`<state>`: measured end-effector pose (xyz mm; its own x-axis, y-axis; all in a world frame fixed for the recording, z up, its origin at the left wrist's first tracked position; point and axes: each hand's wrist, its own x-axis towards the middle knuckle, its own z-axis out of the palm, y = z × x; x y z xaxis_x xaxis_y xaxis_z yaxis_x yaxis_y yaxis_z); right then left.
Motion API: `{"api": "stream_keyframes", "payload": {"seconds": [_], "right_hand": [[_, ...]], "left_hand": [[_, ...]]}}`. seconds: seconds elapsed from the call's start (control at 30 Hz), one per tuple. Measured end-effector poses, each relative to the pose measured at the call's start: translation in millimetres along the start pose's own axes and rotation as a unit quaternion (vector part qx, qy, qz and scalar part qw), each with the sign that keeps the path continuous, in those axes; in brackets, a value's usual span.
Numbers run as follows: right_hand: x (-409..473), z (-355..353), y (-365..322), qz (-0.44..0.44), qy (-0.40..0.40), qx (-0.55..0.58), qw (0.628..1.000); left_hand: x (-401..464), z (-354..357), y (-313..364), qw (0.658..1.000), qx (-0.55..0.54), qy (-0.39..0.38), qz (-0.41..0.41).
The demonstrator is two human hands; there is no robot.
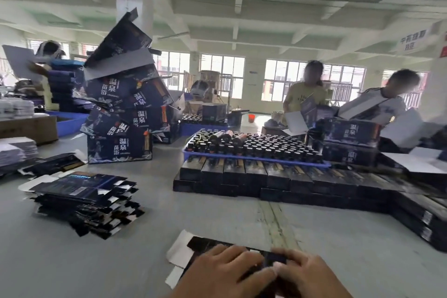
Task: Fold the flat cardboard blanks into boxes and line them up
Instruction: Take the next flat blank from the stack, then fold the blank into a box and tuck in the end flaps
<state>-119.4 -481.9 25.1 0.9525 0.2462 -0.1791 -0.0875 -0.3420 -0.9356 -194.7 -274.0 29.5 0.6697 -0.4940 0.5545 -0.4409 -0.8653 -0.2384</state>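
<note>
A dark flat cardboard blank (200,243) with white flaps lies on the grey table at the bottom centre. My left hand (225,271) and my right hand (307,273) both rest on it, fingers curled over the card, thumbs meeting in the middle. A stack of flat dark blanks (87,198) sits to the left. Folded dark boxes (266,176) stand lined up in rows ahead and run off to the right (423,220).
A blue tray (242,156) full of dark bottles sits on the box rows. A leaning pile of larger printed cartons (121,113) rises at the left. Several people work across the table, at the far left and right.
</note>
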Motion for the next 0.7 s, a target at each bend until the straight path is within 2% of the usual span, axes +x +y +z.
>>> {"api": "stream_keyframes", "payload": {"seconds": [0.03, 0.07, 0.17, 0.3, 0.43, 0.57, 0.63, 0.7], "right_hand": [[-1.3, -2.0, 0.2, -0.009, -0.014, -0.004, 1.0], [-0.8, -3.1, 0.6, -0.018, -0.025, -0.003, 1.0], [4.9, -6.4, 5.1, -0.015, -0.044, -0.001, 0.999], [2.9, -6.9, 4.7, -0.017, -0.065, 0.008, 0.998], [3.1, -5.3, 6.4, -0.026, -0.057, 0.021, 0.998], [3.6, -5.7, 8.7, -0.035, -0.038, 0.072, 0.996], [3.0, -6.2, 8.5, -0.018, -0.035, 0.125, 0.991], [1.4, -7.0, 7.4, -0.011, -0.046, 0.157, 0.986]], "left_hand": [[4.2, -1.6, -2.0, 0.996, -0.057, -0.064, -0.004], [5.3, 10.6, 4.3, 0.994, -0.056, -0.089, 0.01], [-1.1, 26.5, -0.1, 0.994, 0.006, -0.106, 0.016], [1.2, 27.4, -1.7, 0.987, -0.008, -0.151, -0.055], [3.7, 28.8, -1.2, 0.983, -0.008, -0.179, -0.047], [4.2, 15.1, -4.7, 0.979, -0.059, -0.162, -0.107], [0.2, 13.3, -11.2, 0.982, -0.07, -0.093, -0.148], [-5.2, 13.9, -16.8, 0.973, -0.07, -0.088, -0.199]]}}
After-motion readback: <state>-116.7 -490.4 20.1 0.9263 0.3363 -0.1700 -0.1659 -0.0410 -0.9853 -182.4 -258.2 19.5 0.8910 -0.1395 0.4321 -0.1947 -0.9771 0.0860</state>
